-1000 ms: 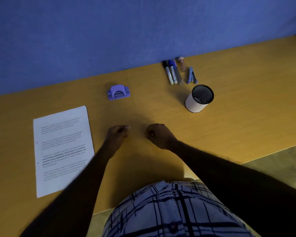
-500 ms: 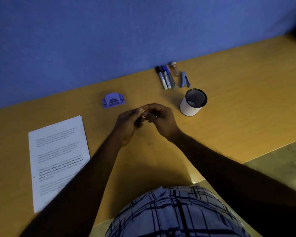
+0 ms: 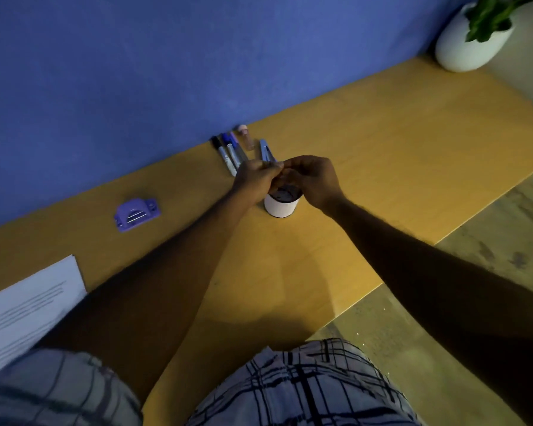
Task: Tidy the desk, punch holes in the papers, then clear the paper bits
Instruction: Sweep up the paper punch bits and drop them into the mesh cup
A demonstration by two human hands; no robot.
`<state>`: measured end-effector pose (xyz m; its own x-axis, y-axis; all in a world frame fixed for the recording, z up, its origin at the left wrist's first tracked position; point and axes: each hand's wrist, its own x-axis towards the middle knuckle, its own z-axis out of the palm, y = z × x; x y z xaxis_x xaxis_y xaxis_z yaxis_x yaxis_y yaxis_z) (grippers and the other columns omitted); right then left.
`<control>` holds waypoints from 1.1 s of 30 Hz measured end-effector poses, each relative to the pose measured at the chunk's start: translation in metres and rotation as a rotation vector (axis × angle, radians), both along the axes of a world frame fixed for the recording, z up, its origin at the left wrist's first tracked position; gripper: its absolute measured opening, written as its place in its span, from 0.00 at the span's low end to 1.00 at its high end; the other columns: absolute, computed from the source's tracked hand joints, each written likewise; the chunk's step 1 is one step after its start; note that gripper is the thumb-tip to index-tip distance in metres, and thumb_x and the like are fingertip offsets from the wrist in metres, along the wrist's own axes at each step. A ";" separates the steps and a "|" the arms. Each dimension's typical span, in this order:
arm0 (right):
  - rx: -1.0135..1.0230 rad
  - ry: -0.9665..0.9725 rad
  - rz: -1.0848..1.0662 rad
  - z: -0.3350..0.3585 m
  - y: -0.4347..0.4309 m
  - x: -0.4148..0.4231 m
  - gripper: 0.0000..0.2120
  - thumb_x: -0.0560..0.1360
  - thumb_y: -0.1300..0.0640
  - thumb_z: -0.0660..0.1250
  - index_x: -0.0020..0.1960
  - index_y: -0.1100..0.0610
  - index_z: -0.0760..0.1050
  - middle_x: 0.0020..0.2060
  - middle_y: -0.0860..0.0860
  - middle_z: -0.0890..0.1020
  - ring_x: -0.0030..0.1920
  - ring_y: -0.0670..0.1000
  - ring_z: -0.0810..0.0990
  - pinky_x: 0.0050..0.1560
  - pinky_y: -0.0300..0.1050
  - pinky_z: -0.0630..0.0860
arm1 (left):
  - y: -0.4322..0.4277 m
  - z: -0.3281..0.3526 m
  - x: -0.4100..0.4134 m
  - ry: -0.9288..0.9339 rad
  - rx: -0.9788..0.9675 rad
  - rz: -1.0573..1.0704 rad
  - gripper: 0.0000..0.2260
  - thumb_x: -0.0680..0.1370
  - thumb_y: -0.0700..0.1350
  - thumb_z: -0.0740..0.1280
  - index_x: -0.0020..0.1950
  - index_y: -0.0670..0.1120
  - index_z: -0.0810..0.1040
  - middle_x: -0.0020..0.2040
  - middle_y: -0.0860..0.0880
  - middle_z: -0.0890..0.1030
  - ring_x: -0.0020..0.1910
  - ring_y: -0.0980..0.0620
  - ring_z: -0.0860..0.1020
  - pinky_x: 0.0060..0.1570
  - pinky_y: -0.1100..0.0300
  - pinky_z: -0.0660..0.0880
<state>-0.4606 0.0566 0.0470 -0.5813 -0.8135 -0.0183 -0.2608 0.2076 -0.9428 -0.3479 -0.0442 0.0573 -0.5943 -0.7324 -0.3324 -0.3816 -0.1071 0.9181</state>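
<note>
A: Both hands are coming together right over the white cup (image 3: 280, 206) now. A second ago they were resting low on the table (image 3: 366, 155), pinching at the surface, and now they're hanging above the cup's dark mouth.

B: Looks like paper bits are going in. The left hand (image 3: 257, 179) and right hand (image 3: 313, 179) are touching at the fingertips, each grip pinched closed. On what, I can't tell; anything between those fingers is too small to see.

A: So the clearing step seems to be under way, by my reading. What about the papers?

B: The papers (image 3: 25, 312) are lying flat at the near left corner of the table, partly cut off by the frame and blurred. White sheets with lines of print. I can't make out any holes from here.

A: And the hole punch (image 3: 137, 214)?

B: Sitting well apart from the papers, near the blue wall, small and purple. The markers (image 3: 228, 152) are lying in a row just behind the cup.
</note>
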 end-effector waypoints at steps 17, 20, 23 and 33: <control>0.310 0.607 0.216 -0.003 -0.009 -0.029 0.09 0.73 0.63 0.65 0.50 0.60 0.83 0.47 0.57 0.84 0.45 0.58 0.81 0.44 0.56 0.79 | -0.020 -0.005 -0.018 -0.235 -0.399 -0.391 0.10 0.79 0.46 0.66 0.50 0.40 0.83 0.46 0.42 0.83 0.47 0.49 0.81 0.45 0.53 0.77; 0.327 0.647 0.244 0.001 -0.008 -0.029 0.09 0.74 0.62 0.65 0.50 0.60 0.83 0.46 0.58 0.84 0.44 0.58 0.81 0.43 0.55 0.78 | -0.020 -0.003 -0.015 -0.212 -0.410 -0.383 0.10 0.79 0.45 0.66 0.52 0.40 0.83 0.47 0.43 0.83 0.48 0.49 0.81 0.44 0.57 0.75; 0.346 0.682 0.252 0.005 -0.007 -0.028 0.08 0.74 0.60 0.67 0.50 0.59 0.84 0.45 0.56 0.85 0.44 0.56 0.81 0.41 0.52 0.78 | -0.021 -0.003 -0.011 -0.221 -0.444 -0.372 0.09 0.78 0.43 0.67 0.54 0.40 0.82 0.50 0.44 0.83 0.48 0.52 0.79 0.44 0.60 0.73; 0.390 0.626 0.257 0.018 -0.006 -0.019 0.12 0.74 0.67 0.64 0.54 0.60 0.82 0.50 0.56 0.84 0.49 0.55 0.81 0.45 0.49 0.79 | -0.017 0.007 -0.007 -0.233 -0.442 -0.399 0.13 0.74 0.51 0.72 0.48 0.42 0.84 0.44 0.46 0.85 0.42 0.57 0.79 0.38 0.63 0.71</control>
<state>-0.4801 0.0508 0.0653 -0.3717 -0.9263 -0.0615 -0.8050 0.3546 -0.4756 -0.3545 -0.0608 0.0648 -0.7980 -0.5676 -0.2026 -0.5088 0.4544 0.7312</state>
